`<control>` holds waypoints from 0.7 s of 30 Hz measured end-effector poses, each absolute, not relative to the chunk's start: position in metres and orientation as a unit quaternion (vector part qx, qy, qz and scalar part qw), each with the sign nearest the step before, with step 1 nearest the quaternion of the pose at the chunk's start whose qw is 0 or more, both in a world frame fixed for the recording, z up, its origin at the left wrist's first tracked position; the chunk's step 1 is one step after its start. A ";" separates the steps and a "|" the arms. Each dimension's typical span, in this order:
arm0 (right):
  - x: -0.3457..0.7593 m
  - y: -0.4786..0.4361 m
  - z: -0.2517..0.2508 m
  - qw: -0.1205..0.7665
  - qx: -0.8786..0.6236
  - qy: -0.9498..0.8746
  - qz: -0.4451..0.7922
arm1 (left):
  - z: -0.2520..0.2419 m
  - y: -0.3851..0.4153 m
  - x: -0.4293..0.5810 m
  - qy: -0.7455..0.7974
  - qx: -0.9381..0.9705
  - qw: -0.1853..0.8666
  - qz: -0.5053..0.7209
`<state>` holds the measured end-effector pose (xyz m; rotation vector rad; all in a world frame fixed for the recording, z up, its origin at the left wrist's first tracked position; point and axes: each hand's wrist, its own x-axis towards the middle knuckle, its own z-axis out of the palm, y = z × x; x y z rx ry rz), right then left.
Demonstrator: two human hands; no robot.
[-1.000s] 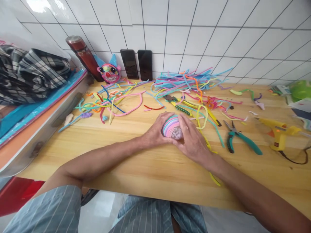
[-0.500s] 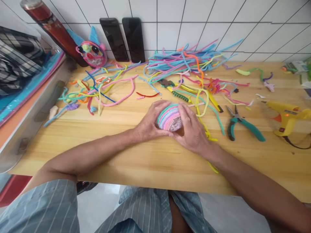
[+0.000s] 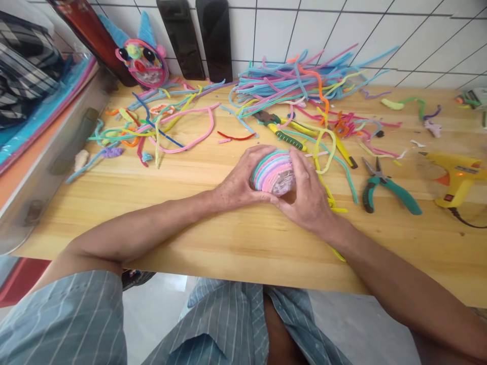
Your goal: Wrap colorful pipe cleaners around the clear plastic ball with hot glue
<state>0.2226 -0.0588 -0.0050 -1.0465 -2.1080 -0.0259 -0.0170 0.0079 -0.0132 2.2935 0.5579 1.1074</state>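
Note:
Between my two hands is a round ball wrapped in pastel pipe cleaners (image 3: 271, 170), striped green, blue, purple and pink, with a bare greyish-white patch facing me. My left hand (image 3: 245, 177) curls around its left side, thumb along the bottom. On the other side, my right hand (image 3: 307, 192) grips it with fingers over the top right and thumb below. The thumbs nearly meet under the ball. Just behind the hands lie pliers with green and yellow handles (image 3: 281, 131) and a loop of pale yellow pipe cleaner (image 3: 327, 152).
Loose pipe cleaners (image 3: 304, 83) are heaped along the tiled wall, with scattered pieces (image 3: 152, 126) at left. A finished pipe-cleaner figure (image 3: 146, 63) stands near two phones (image 3: 215, 43). To the right are teal-handled pliers (image 3: 395, 190) and a yellow glue gun (image 3: 458, 177). A plastic bin (image 3: 57, 167) borders the left.
The camera view has tipped slightly, so everything sits higher and a little to the right. Both hands keep their hold on the ball, which looks turned slightly, showing more of its bare patch.

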 end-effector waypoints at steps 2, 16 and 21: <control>0.222 -0.059 -0.004 0.386 -0.408 -0.827 -0.013 | -0.013 0.008 -0.016 0.200 0.848 0.268 0.412; 0.222 -0.062 0.000 0.368 -0.420 -0.829 -0.017 | 0.008 -0.002 -0.023 0.235 0.815 0.375 0.373; 0.220 -0.061 0.001 0.378 -0.404 -0.833 -0.021 | 0.008 -0.004 -0.024 0.239 0.805 0.396 0.371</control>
